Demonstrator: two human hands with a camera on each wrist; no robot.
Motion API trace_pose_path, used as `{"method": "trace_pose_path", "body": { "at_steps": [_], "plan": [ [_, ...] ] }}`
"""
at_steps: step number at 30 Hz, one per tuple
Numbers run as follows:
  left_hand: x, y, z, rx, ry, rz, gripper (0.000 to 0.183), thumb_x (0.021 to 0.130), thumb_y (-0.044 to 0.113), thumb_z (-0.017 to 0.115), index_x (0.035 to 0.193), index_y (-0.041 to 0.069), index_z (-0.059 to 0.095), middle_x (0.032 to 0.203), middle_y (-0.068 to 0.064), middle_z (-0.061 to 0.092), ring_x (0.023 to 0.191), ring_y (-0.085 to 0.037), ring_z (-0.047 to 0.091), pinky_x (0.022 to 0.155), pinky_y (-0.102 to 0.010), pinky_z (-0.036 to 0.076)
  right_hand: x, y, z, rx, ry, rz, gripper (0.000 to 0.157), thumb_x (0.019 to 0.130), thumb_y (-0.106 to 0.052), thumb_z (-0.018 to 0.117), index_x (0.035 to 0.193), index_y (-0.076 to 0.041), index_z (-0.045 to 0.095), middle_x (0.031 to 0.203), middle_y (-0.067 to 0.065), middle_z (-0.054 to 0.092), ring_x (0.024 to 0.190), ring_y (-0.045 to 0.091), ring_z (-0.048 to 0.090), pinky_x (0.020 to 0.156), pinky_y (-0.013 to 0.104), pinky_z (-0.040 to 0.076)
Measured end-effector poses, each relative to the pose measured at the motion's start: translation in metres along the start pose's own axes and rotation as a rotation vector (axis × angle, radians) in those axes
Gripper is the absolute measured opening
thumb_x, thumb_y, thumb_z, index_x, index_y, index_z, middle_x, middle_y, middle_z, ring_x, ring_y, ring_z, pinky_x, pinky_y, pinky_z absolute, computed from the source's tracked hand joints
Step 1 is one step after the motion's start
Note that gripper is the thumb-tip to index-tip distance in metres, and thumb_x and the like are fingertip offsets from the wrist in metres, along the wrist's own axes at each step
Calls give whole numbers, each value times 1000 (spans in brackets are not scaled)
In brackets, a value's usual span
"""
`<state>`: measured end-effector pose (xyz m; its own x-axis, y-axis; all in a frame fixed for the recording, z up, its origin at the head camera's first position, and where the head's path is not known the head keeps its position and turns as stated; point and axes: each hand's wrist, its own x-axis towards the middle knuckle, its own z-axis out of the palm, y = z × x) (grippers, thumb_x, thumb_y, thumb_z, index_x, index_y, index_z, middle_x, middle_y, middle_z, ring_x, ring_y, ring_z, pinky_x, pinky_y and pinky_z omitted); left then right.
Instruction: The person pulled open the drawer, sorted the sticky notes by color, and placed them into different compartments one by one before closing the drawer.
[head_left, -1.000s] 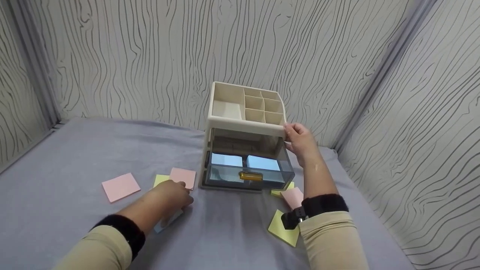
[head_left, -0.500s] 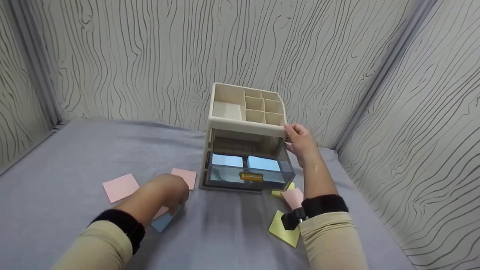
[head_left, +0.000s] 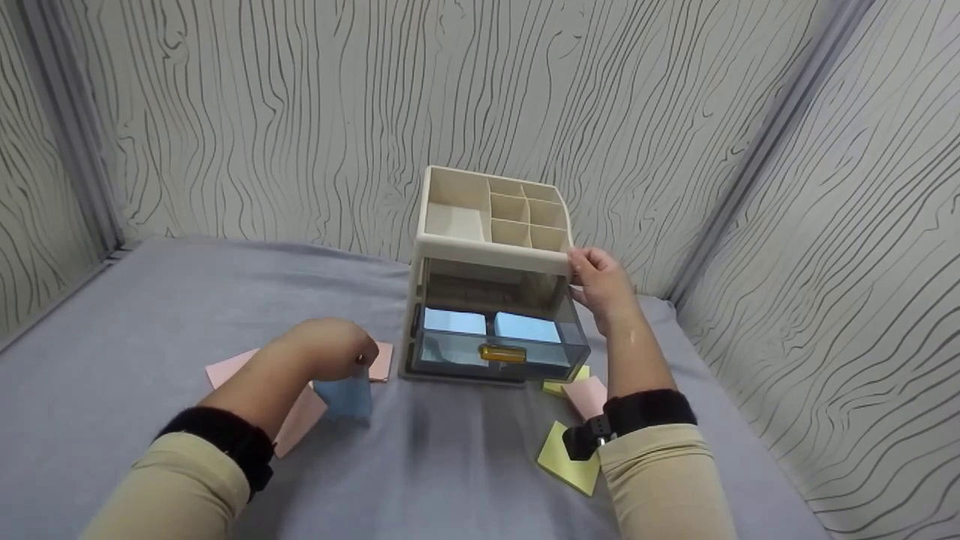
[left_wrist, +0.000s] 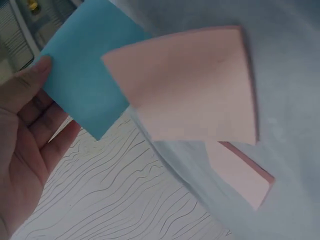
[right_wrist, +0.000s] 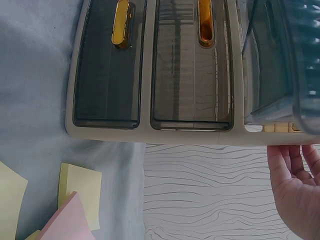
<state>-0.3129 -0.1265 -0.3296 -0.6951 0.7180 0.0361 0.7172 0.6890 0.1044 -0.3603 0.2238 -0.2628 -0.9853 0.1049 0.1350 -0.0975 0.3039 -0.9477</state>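
My left hand (head_left: 326, 349) pinches a blue sticky-note pad (head_left: 346, 397) by its edge, tilted above the cloth; the left wrist view shows the thumb (left_wrist: 42, 67) on its face. To the right, a cream desk organizer (head_left: 491, 250) stands upright. My right hand (head_left: 606, 289) grips its right side near the top front corner. Its top drawer (head_left: 457, 367) is pulled out, with two blue pads (head_left: 525, 327) lying side by side inside. Two lower drawers (right_wrist: 192, 80) are closed in the right wrist view. A pink pad (head_left: 300, 424) lies below my left wrist.
Another pink pad (head_left: 381, 361) sits by the organizer's left foot, and one more pink pad (head_left: 229, 366) is partly behind the left forearm. Yellow pads (head_left: 568, 459) and a pink pad (head_left: 585, 394) lie at right. Patterned walls (head_left: 300, 112) enclose the cloth-covered table (head_left: 450, 465).
My left hand has taken hold of the blue pad and lifted it up from the cloth, off beside the pink pad. The right hand and the organizer have stayed in place.
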Motion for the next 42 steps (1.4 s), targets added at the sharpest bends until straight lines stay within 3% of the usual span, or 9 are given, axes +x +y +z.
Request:
{"method": "trace_pose_path", "body": {
  "at_steps": [12, 15, 20, 23, 29, 34, 42],
  "plan": [
    [-3, 18, -31, -31, 101, -98, 10, 90, 9, 52, 81, 12, 54, 71, 2, 54, 65, -13, 50, 59, -31, 45, 0, 0, 0, -14, 1, -1, 33, 94, -38, 47, 108, -8, 51, 118, 13, 53, 110, 24, 52, 96, 39, 41],
    [-6, 22, -48, -40, 126, -143, 8, 92, 8, 48, 90, 11, 55, 81, -3, 60, 75, -17, 58, 66, -35, 49, 0, -1, 0, -16, 2, 0, 35, 94, -38, 47, 111, -8, 51, 117, 13, 53, 109, 24, 52, 96, 39, 41],
    [-12, 32, -82, -76, 159, -288, 17, 94, 8, 39, 104, 10, 52, 97, -11, 61, 92, -26, 60, 77, -44, 50, -1, -2, 0, -23, -1, -3, 37, 94, -38, 47, 113, -7, 50, 117, 13, 52, 109, 24, 52, 96, 39, 40],
    [-13, 37, -99, -70, 216, -309, 18, 93, 6, 37, 104, 9, 51, 98, -13, 61, 94, -28, 60, 79, -45, 50, -1, -2, 0, -19, -4, -5, 37, 95, -37, 46, 114, -6, 50, 118, 14, 52, 110, 24, 51, 96, 39, 40],
    [-7, 51, -123, -59, 343, -314, 19, 92, 3, 39, 107, 8, 51, 103, -14, 62, 95, -30, 60, 79, -46, 50, -1, 0, 0, -30, -4, -6, 37, 95, -37, 46, 114, -7, 50, 118, 13, 52, 110, 24, 51, 96, 39, 40],
    [4, 68, -134, -33, 436, -312, 28, 91, 0, 45, 115, 12, 50, 115, -11, 59, 106, -28, 56, 85, -46, 47, -1, 1, 0, -34, 3, -12, 35, 95, -37, 47, 113, -8, 52, 117, 12, 53, 110, 24, 52, 96, 40, 40],
    [25, 91, -129, 37, 556, -89, 34, 84, -9, 48, 112, 11, 51, 113, -7, 56, 108, -24, 53, 88, -38, 46, -1, 0, -1, -23, 2, -15, 34, 94, -35, 48, 114, -8, 52, 119, 12, 52, 111, 25, 52, 97, 40, 40]
  ]
}}
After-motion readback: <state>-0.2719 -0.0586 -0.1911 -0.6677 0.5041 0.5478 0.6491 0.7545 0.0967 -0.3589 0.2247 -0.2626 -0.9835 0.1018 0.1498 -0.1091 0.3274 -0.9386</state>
